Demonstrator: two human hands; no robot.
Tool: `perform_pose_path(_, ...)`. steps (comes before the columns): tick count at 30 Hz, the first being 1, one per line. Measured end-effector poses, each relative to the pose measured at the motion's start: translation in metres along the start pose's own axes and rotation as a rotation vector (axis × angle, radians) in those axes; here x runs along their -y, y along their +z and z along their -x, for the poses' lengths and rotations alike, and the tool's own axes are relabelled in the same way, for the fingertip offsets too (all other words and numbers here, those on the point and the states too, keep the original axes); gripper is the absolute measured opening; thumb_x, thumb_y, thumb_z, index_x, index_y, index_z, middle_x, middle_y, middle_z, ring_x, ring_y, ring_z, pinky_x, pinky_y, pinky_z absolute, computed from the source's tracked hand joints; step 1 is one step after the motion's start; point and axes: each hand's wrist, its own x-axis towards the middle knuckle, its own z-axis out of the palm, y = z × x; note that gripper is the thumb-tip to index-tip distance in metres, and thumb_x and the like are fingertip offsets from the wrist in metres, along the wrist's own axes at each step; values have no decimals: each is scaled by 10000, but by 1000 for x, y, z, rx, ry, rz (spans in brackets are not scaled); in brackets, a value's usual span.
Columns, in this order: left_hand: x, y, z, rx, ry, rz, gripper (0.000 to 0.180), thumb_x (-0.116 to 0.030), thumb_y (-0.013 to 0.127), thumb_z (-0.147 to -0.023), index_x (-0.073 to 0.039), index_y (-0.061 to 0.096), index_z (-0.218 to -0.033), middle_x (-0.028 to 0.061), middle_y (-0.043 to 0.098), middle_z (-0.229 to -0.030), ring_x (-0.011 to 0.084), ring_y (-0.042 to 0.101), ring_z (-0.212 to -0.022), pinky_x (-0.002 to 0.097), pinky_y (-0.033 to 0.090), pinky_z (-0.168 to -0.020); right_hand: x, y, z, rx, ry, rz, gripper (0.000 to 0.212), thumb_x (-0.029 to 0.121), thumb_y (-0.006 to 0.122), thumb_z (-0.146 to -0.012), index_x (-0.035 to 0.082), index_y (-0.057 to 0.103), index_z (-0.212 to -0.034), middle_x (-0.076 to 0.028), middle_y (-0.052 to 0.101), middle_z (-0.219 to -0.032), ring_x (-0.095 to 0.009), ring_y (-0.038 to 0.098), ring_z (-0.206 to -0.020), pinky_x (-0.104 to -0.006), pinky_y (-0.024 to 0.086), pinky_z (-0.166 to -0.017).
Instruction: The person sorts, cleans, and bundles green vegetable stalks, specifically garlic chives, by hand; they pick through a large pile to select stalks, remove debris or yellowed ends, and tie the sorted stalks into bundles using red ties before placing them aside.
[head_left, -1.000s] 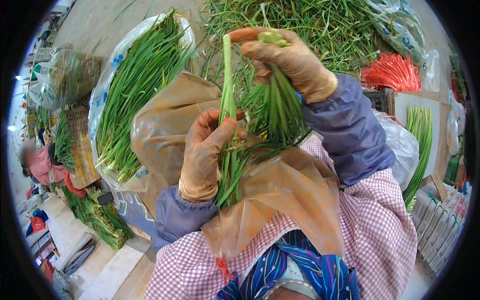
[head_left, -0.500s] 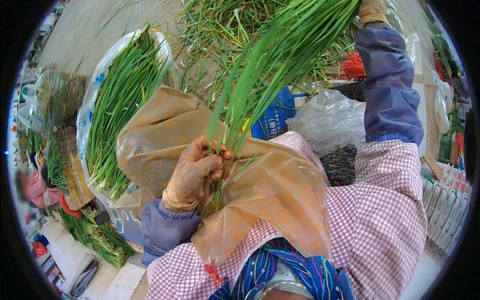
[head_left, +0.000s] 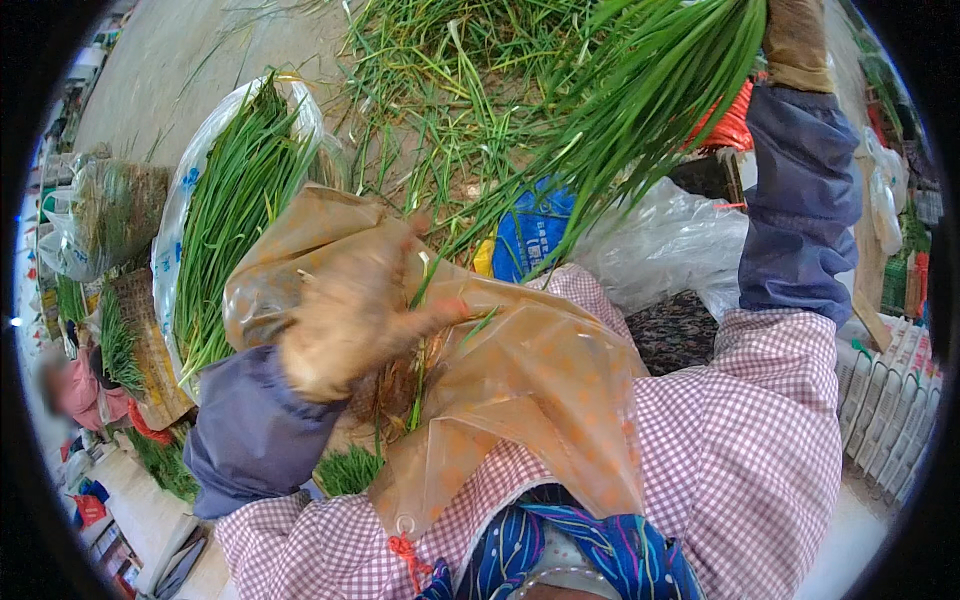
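Note:
My right hand (head_left: 797, 45), in a brownish glove, is closed round a large bunch of Chinese chives (head_left: 670, 100) at the top right. Their long green leaves hang down and to the left. My left hand (head_left: 345, 310), also gloved, is blurred by motion above my lap. Its thumb points right, its fingers are spread upward, and nothing shows in its grip. Beneath it a tan plastic apron (head_left: 540, 370) covers my lap, with a few loose green blades (head_left: 418, 390) on it.
A white plastic bag (head_left: 185, 215) full of chives (head_left: 235, 220) stands at the left. Scattered leaf trimmings (head_left: 450, 110) cover the ground ahead. Before my knees lie a blue bag (head_left: 535, 230) and clear plastic sheeting (head_left: 665, 245). Another person (head_left: 80, 390) is at the far left.
My left hand has let go of the chives' lower ends and moved left, its fingers opening. My right hand has shifted slightly right, and the bunch now hangs from it alone.

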Motion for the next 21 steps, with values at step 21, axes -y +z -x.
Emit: perform_pose_path(21, 66, -105, -224, 5, -65, -694, 626, -408, 677, -786, -95, 488, -1294, 90, 572, -1196, 176, 509, -1142, 341, 428, -941, 9, -32, 57, 104, 128, 106, 162, 189, 707, -795, 62, 661, -885, -71, 673, -765, -124, 633, -636, -286, 542, -597)
